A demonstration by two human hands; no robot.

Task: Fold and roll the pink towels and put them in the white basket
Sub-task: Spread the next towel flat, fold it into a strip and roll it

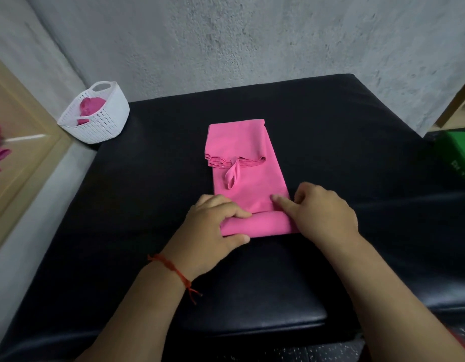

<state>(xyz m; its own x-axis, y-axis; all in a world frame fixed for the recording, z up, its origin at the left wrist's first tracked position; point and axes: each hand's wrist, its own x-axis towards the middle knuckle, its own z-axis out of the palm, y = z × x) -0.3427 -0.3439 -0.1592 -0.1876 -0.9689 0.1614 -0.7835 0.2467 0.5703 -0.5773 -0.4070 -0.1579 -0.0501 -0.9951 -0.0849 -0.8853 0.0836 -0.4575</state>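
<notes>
A pink towel (245, 176) lies folded into a long strip on the black padded surface (356, 152). Its far end is doubled back, with a hanging loop lying on top. The near end is turned into a short roll (260, 226). My left hand (213, 231) grips the roll's left end, fingers over the top and thumb under the near side. My right hand (322, 212) holds the right end, its index finger stretched flat across the towel. The white basket (95, 117) stands at the far left corner with rolled pink towels inside.
A grey wall runs behind the surface. At the left a wooden-framed mirror (19, 142) shows pink cloth. A green box (458, 152) sits at the right edge. The padded surface has a seam close to me.
</notes>
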